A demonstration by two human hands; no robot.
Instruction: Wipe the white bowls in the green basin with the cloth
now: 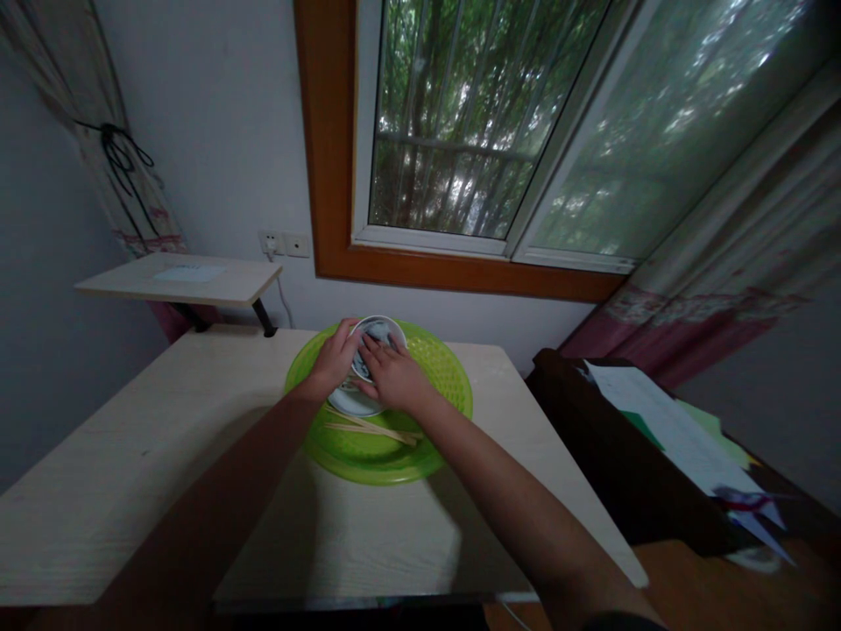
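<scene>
A white bowl (pixel 402 329) is tilted up over a lime-green plastic tray (pixel 453 386), its inside turned toward me. My left hand (pixel 336 358) grips the bowl at its left rim, fingers behind and thumb at the edge. Inside the bowl is a crumpled grey cloth (pixel 378 331). My right hand (pixel 394 372) presses this cloth against the inner wall, fingers stretched over it; its palm side is hidden. Below the bowl a white dish (pixel 355 403) rests on the tray. Several light wooden chopsticks (pixel 371 428) lie crossed near the dish, on the tray's front part.
The tray stands on a pale wooden table (pixel 197 421) against the wall. A small raised shelf (pixel 177 279) with a paper on it is at the back left. On the right, a dark cabinet (pixel 591 438) bears papers (pixel 676 429). A window (pixel 486 123) is behind.
</scene>
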